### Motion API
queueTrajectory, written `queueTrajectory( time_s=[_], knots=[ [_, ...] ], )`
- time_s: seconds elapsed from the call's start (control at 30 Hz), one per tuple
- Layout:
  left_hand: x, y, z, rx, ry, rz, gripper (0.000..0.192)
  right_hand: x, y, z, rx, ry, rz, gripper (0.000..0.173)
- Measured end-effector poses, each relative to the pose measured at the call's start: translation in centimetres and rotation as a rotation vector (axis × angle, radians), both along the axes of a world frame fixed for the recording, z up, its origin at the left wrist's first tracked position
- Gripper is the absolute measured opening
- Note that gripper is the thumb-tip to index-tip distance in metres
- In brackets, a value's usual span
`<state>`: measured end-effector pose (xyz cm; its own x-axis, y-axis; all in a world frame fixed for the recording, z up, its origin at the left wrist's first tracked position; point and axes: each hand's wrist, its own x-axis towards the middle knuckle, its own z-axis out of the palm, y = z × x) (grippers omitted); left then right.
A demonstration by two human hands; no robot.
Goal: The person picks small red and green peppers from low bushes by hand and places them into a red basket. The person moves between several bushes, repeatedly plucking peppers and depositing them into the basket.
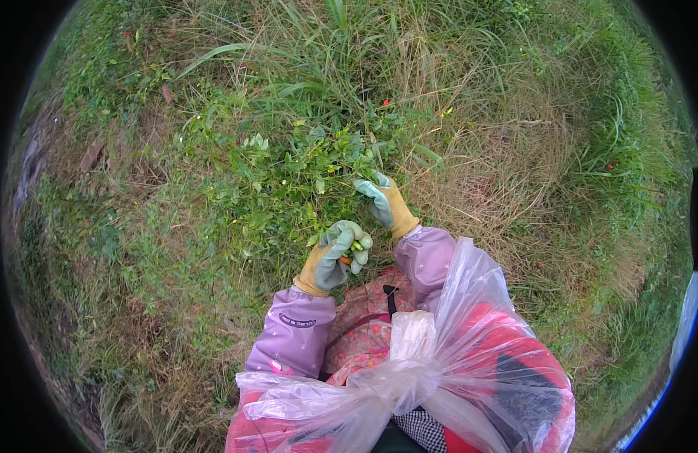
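Before me are chili pepper plants with green leaves and small peppers. My left hand, in a grey-green and yellow work glove, is curled around several green peppers and an orange one. Farther forward and to the right, my right hand, gloved alike, reaches into the leaves with its fingers bent; whether they grip a stem or a pepper is hidden. Purple sleeve covers cover both forearms. Below the hands lies a floral cloth, partly under a knotted clear plastic sheet on my body.
Tall green grass rises beyond the plants, and dry, flattened grass spreads to the right. A brownish piece, perhaps brick, lies at the left. A red pepper shows farther ahead.
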<state>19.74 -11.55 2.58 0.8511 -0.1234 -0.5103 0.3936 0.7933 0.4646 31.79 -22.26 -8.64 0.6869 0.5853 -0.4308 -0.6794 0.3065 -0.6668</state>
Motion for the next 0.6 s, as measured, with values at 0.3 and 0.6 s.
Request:
queueTrajectory(
  time_s=[0.3,0.6],
  knots=[
    [4.0,2.2,4.9,0.373,-0.149,-0.003,0.026,-0.8,-0.2,-0.1,-0.227,-0.26,0.198,0.024],
    [8.7,4.1,-0.2,2.045,-0.289,-0.017,0.032,-2.6,0.2,-2.7,-0.424,-0.459,0.24,0.035]
  ],
)
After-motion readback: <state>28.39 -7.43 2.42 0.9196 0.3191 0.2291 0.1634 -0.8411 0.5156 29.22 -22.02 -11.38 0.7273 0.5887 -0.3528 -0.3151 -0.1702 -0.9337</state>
